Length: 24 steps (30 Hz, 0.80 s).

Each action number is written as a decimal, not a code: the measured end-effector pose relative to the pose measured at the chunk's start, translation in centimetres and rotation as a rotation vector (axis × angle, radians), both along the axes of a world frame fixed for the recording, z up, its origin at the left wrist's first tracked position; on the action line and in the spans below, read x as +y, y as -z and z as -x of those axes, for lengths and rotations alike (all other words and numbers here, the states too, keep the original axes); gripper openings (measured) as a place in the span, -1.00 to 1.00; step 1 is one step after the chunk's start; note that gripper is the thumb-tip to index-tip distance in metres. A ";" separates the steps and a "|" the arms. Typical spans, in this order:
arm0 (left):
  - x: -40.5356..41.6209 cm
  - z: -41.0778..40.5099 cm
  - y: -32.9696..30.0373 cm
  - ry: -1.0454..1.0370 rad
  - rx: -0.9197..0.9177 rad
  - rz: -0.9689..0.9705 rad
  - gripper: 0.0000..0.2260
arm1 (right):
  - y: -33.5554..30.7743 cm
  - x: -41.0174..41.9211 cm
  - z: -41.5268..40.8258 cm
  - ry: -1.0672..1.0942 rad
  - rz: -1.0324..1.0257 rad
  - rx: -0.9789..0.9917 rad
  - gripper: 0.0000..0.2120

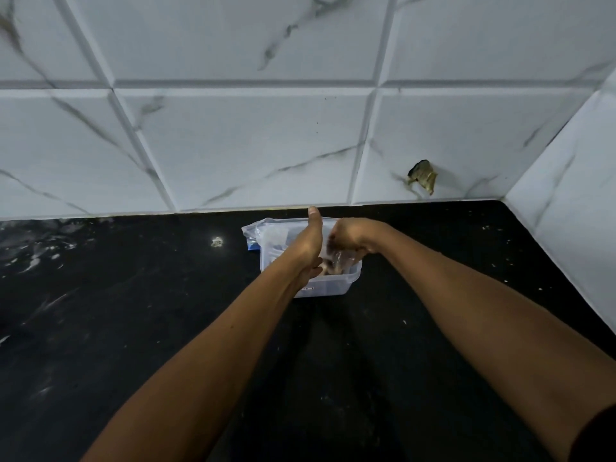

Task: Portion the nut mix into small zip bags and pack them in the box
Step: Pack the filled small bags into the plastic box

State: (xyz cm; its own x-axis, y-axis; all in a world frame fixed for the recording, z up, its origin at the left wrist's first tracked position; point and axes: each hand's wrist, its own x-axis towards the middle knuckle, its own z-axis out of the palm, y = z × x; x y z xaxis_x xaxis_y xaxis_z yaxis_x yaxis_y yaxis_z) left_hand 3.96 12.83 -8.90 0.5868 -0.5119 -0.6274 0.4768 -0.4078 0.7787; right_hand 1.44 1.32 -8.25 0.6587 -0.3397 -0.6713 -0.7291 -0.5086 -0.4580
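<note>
Both hands work over a clear plastic box (336, 288) near the black counter's (133, 328) far edge: the left hand (308, 245) and right hand (350, 238) pinch a small zip bag (336, 261) of nuts above it. Marble-tiled wall (233, 145) behind; bare counter left and near.

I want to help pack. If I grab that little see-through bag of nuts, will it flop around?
Probably floppy: the small bag is thin clear film, crumpled where the right hand pinches it. It likely sags at the bottom, where the dark nuts sit. It may be slippery, since the plastic looks glossy.
</note>
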 end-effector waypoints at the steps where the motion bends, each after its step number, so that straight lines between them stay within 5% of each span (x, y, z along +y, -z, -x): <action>1: -0.1 0.0 -0.1 0.008 0.002 -0.014 -0.18 | 0.3 0.2 -0.3 -0.025 0.040 0.026 -0.81; 7: -1.3 0.2 -0.7 0.020 -0.005 -0.058 -0.21 | 1.3 1.3 -1.2 -0.362 0.451 0.090 -0.73; 14: -1.8 0.3 -0.1 -0.011 0.001 -0.075 -0.18 | 1.7 2.5 -0.5 -0.589 0.579 0.072 -0.65; 20: -1.4 0.5 -0.5 -0.030 0.000 -0.073 -0.23 | 2.4 2.4 -0.3 -0.577 0.551 0.156 -0.57; 24: -0.7 0.3 -0.7 -0.018 -0.010 -0.077 -0.21 | 2.5 1.0 -0.8 -0.391 0.484 0.014 -0.64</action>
